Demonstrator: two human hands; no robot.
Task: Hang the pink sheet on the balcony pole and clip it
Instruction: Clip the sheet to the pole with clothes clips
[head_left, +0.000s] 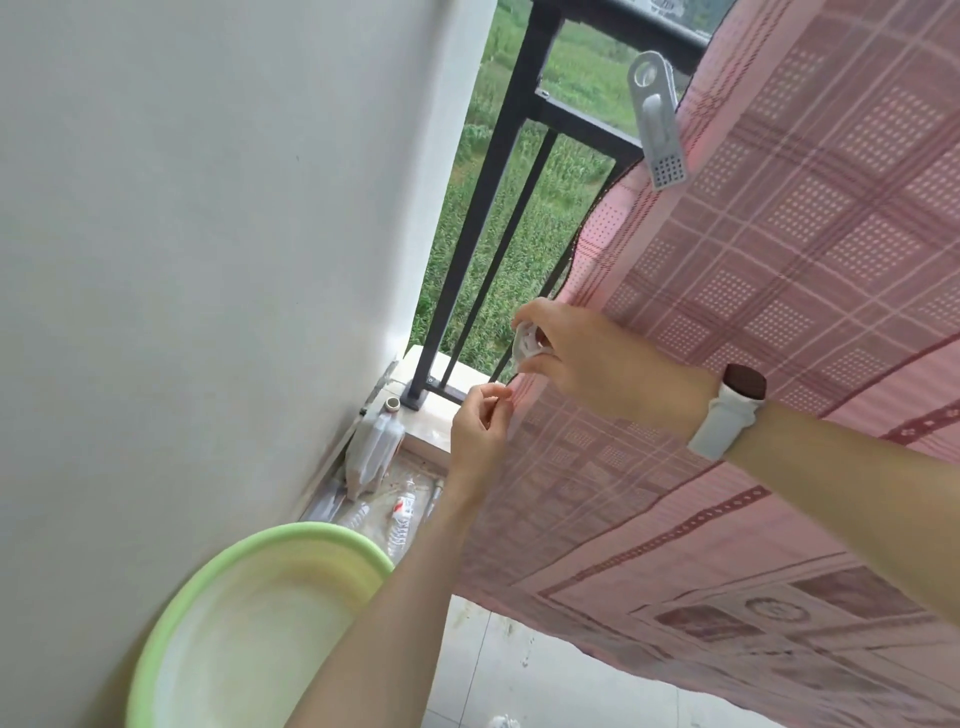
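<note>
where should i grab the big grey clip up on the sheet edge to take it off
Take the grey clip by its upper handle end, the part with the round hole, which sticks up free of the pink sheet. Come from the railing side, upper left, since its perforated jaw end lies against the fabric. Squeezing there probably opens it.

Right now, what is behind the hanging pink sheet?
Left of the pink sheet, black railing bars and a green field show. The railing runs on behind the cloth, hidden. A grey clip grips the sheet's upper edge; what it clamps onto is covered.
</note>
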